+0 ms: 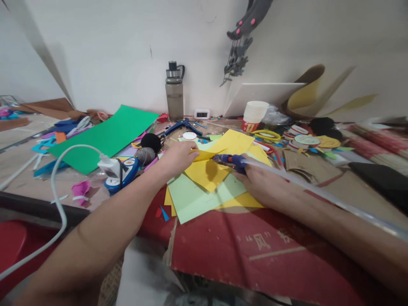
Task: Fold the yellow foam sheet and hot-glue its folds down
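Note:
My left hand (179, 159) pinches a folded piece of yellow paper (205, 155) and holds it just above the stacked sheets. In my right hand (255, 180) is a blue hot glue gun (236, 160), its nozzle pointing left at the yellow paper; whether the tip touches it I cannot tell. A long clear glue stick (321, 192) runs back from the gun over my right forearm. Beneath both hands lie a yellow sheet (208, 180) and pale green sheets (188, 204), overlapping on a red cardboard (210, 250).
A green sheet (108, 138) and a blue-and-white power socket (123, 176) with a white cable lie left. Behind stand a water bottle (174, 95), a small clock (202, 114) and stacked paper cups (254, 114). Yellow-handled scissors (267, 135) and round paper pieces (306, 141) lie right.

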A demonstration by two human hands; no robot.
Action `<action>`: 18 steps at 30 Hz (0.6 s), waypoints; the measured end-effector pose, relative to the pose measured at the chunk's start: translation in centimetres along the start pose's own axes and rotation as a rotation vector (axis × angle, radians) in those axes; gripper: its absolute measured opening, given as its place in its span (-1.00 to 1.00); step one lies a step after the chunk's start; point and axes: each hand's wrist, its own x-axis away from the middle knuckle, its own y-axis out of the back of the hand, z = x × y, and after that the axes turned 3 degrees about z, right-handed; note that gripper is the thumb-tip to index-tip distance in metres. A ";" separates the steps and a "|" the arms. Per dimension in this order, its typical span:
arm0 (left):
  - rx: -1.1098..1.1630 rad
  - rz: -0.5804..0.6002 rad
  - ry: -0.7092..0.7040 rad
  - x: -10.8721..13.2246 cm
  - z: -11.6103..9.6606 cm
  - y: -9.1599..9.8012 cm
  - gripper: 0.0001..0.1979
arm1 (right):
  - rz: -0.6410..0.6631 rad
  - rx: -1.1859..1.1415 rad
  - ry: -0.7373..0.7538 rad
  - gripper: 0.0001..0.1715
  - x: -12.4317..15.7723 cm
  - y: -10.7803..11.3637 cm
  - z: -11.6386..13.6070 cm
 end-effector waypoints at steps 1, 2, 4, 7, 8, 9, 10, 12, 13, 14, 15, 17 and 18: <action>-0.005 -0.003 -0.001 0.0 0.0 0.0 -0.74 | 0.020 -0.048 -0.005 -0.85 -0.2 0.0 0.5; -0.007 -0.006 -0.002 -0.1 0.1 -0.1 -0.74 | 0.030 -0.083 -0.009 -0.86 -0.3 0.1 0.9; -0.005 -0.011 -0.004 -0.1 0.2 -0.1 -0.74 | 0.034 -0.092 -0.016 -0.87 -0.7 0.0 1.3; 0.004 -0.011 0.004 -0.2 0.2 -0.2 -0.75 | 0.004 -0.046 -0.035 -0.86 -1.1 -0.1 1.3; 0.005 -0.010 0.009 -0.2 0.2 -0.2 -0.75 | 0.010 -0.040 -0.020 -0.86 -1.2 -0.1 1.2; 0.006 -0.008 0.012 -0.2 0.2 -0.2 -0.75 | 0.025 -0.039 0.008 -0.86 -1.3 -0.1 1.2; 0.007 -0.008 0.014 -0.2 0.2 -0.2 -0.76 | 0.043 -0.038 0.040 -0.87 -1.3 -0.1 1.2; 0.014 -0.014 0.012 -0.1 0.1 -0.1 -0.76 | 0.064 -0.022 0.085 -0.88 -1.3 -0.1 1.3; 0.018 -0.016 0.012 -0.1 0.1 -0.1 -0.77 | 0.059 -0.005 0.084 -0.87 -1.4 -0.1 1.3; 0.022 -0.016 0.015 -0.2 0.1 -0.1 -0.77 | 0.048 0.015 0.073 -0.86 -1.4 -0.2 1.2; 0.022 -0.015 0.021 -0.2 0.1 -0.1 -0.77 | 0.035 0.035 0.059 -0.85 -1.5 -0.2 1.0; 0.015 -0.007 0.036 -0.3 0.1 -0.1 -0.77 | 0.020 0.060 0.064 -0.83 -1.6 -0.4 0.7; 0.009 -0.002 0.042 -0.3 0.1 -0.1 -0.77 | 0.024 0.062 0.095 -0.83 -1.6 -0.5 0.5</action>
